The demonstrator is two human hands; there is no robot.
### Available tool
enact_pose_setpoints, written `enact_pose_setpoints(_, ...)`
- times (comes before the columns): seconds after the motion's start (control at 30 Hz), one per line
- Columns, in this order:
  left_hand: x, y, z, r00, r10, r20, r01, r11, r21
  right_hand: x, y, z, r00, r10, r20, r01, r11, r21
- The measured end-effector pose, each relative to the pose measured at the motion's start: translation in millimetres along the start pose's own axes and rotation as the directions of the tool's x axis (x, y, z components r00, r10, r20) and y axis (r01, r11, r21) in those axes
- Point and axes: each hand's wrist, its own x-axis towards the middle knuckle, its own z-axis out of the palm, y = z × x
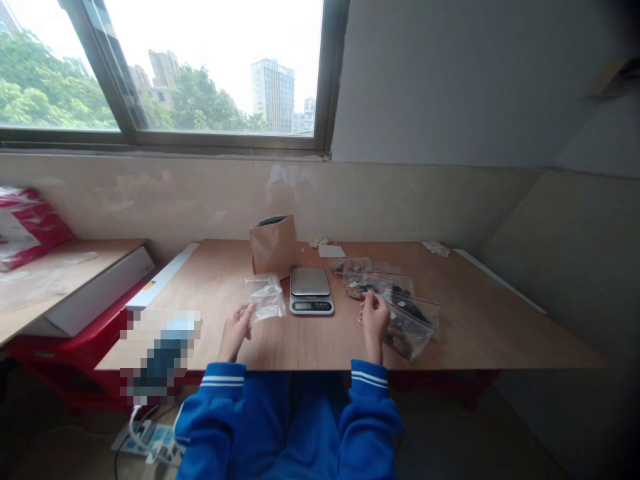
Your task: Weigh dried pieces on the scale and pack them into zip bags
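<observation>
At the left edge of a small pile of clear plastic zip bags, my left hand has its fingers curled, with the tips on the edge of a bag. My right hand is closed in a pinch over the filled zip bags on the right; what is between its fingers is too small to make out. Dark and brown pieces show inside those bags, which overlap one another. Between my hands stands a kitchen scale with a bare metal plate. A brown paper bag stands upright behind it, its top open.
A white paper and crumpled scraps lie along the back of the wooden table. On the left are a blurred-out object, a second table and a red stool. Below, a power strip holds cables.
</observation>
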Motion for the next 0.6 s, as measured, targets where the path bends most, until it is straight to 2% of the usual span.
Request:
enact_pose_setpoints(0.07, 4.1, -11.7, 4.3, 1.0, -0.025, 0.008, 0.024, 0.99, 0.137, 7.3, 10.6, -14.1, 0.984, -0.153, -0.091, 0.132, 0.97, -0.205)
enact_pose_setpoints(0.13, 7.6, -22.1, 9.9, 0.997, 0.046, -0.059, -0.022, 0.935, 0.355, 10.5, 22.1, -27.3, 0.962, -0.245, -0.123, 0.182, 0.906, -0.381)
enact_pose_setpoints(0.2, 10.4, -27.7, 15.2, 0.97, 0.194, -0.147, -0.074, 0.809, 0.583, 10.7, 34.7, -39.6, 0.963, -0.236, -0.128, 0.141, 0.849, -0.509)
enact_pose_setpoints(0.27, 12.4, -27.6, 21.1, 0.935, 0.325, -0.144, -0.125, 0.681, 0.721, 9.7, 46.8, -49.8, 0.974, -0.169, -0.152, 0.049, 0.807, -0.588)
enact_pose_setpoints(0.33, 13.8, -25.0, 28.7, 0.924, 0.379, -0.048, -0.21, 0.609, 0.765, 9.8, 56.6, -57.2, 0.977, -0.091, -0.191, -0.046, 0.79, -0.611)
enact_pose_setpoints(0.4, 15.1, -24.6, 37.9, 0.927, 0.373, 0.051, -0.271, 0.567, 0.778, 12.1, 63.3, -62.1, 0.97, -0.035, -0.241, -0.118, 0.797, -0.592)
enact_pose_setpoints(0.5, 18.5, -32.3, 50.3, 0.949, 0.275, 0.152, -0.275, 0.493, 0.826, 18.4, 69.2, -68.0, 0.963, -0.003, -0.271, -0.152, 0.823, -0.548)
enact_pose_setpoints(0.6, 28.5, -42.0, 54.1, 0.953, 0.205, 0.223, -0.294, 0.446, 0.846, 24.3, 72.6, -76.7, 0.95, 0.051, -0.307, -0.198, 0.859, -0.471)
